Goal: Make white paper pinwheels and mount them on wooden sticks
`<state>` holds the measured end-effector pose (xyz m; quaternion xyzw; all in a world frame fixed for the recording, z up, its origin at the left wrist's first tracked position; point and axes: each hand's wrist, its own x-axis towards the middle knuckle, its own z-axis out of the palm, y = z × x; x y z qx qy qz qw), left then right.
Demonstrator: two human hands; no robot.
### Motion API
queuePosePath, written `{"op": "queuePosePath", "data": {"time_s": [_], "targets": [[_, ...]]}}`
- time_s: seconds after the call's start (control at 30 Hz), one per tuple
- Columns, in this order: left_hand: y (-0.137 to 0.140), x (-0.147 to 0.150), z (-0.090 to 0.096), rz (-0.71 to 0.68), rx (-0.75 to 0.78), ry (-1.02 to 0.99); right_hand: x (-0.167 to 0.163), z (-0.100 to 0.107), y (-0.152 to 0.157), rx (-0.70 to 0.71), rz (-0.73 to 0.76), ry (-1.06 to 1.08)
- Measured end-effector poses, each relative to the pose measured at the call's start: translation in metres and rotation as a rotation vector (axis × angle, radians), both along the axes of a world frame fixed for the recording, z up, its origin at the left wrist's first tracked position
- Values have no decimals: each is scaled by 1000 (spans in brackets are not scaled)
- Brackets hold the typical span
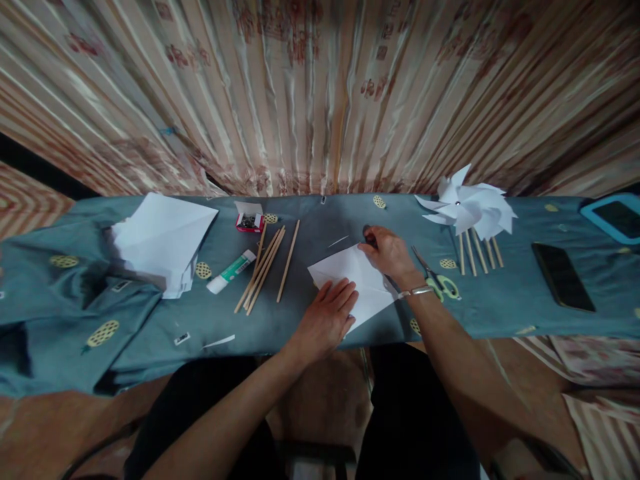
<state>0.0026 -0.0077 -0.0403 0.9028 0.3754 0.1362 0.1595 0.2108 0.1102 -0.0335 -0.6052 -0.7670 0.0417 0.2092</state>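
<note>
A white sheet of paper (pixel 373 283) with crease lines lies on the cloth in front of me. My left hand (pixel 325 319) rests flat on its lower left part, fingers stretched out. At the sheet's top corner, my right hand (pixel 389 252) is closed, with a small dark object (pixel 369 233) at its fingertips; its kind is too unclear to tell. Scissors with pale green handles (pixel 443 283) lie just right of the sheet, beside my right wrist. A thin paper strip (pixel 339 241) sits above the sheet.
Wooden sticks (pixel 265 270), a glue stick (pixel 233 271) and a small red box (pixel 249 220) lie to the left, near a stack of white paper (pixel 167 230). Paper pinwheels (pixel 467 203) on sticks, a phone (pixel 563 277) and a blue-framed device (pixel 615 217) are right.
</note>
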Motion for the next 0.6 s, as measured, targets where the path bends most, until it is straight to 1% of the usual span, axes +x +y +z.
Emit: {"op": "queuePosePath", "data": {"time_s": [0.17, 0.3, 0.4, 0.47, 0.53, 0.6], "targets": [[-1, 0, 1, 0, -7, 6, 0, 0, 8, -8, -66, 19], [-2, 1, 1, 13, -28, 2, -1, 7, 2, 12, -112, 65], [-4, 0, 7, 7, -47, -3, -8, 16, -16, 64, -137, 115], [-4, -3, 14, 21, -32, -18, -16, 22, -33, 81, -141, 149], [-1, -10, 22, 52, 0, -45, -24, 26, -50, 74, -134, 190], [4, -24, 32, 116, 35, -82, -32, 27, -65, 69, -142, 238]]}}
